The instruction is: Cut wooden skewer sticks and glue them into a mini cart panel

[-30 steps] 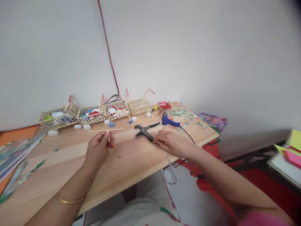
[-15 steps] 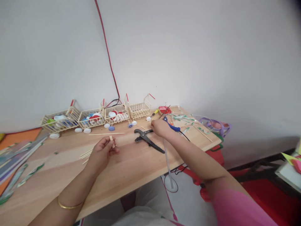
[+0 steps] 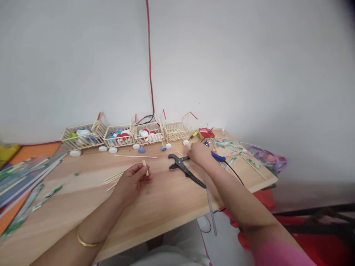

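My left hand (image 3: 137, 177) pinches a pair of short pale wooden sticks (image 3: 145, 168) upright between thumb and fingers, just above the table. Several longer sticks (image 3: 113, 178) lie beside its wrist. Farther right, my right hand (image 3: 199, 152) is closed, back of the hand towards me; its fingertips are hidden, so what it holds cannot be made out. Close by it are black-handled pliers (image 3: 184, 168) and a blue glue gun (image 3: 218, 157) with a black cord. Below the right forearm, a long translucent glue stick (image 3: 211, 210) reaches over the table edge.
Along the wall stand several small stick-built carts (image 3: 119, 138) with bottle-cap wheels, some filled with caps. A red dish (image 3: 206, 133) and a yellow-handled tool (image 3: 194, 135) lie at the back. Green-printed wrappers (image 3: 224, 142) are scattered right; more packets (image 3: 19, 184) lie left.
My view has turned left, so everything appears farther right. Both hands keep nearly the same places over the table, the left still pinching the short sticks.
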